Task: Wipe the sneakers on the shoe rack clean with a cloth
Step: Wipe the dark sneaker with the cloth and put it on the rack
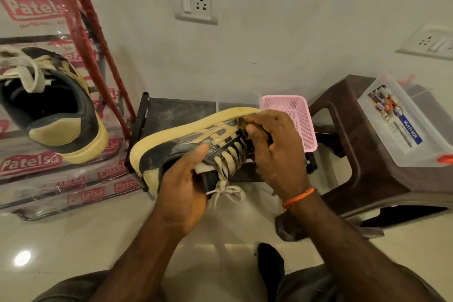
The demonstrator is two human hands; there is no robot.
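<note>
A dusty black and tan sneaker lies on its side in front of me, its yellow sole facing away. My left hand grips it at the heel opening, thumb on the upper. My right hand curls over the toe end and pinches a small dark cloth against the shoe near the laces. The other sneaker of the pair sits at the left on a stack of plastic-wrapped packs. The low black shoe rack stands just behind the held sneaker.
A pink mesh basket sits on the rack's right end. A brown plastic stool carries a clear lidded box at the right. A red frame leans on the wall at the left. My dark sock rests on the glossy floor.
</note>
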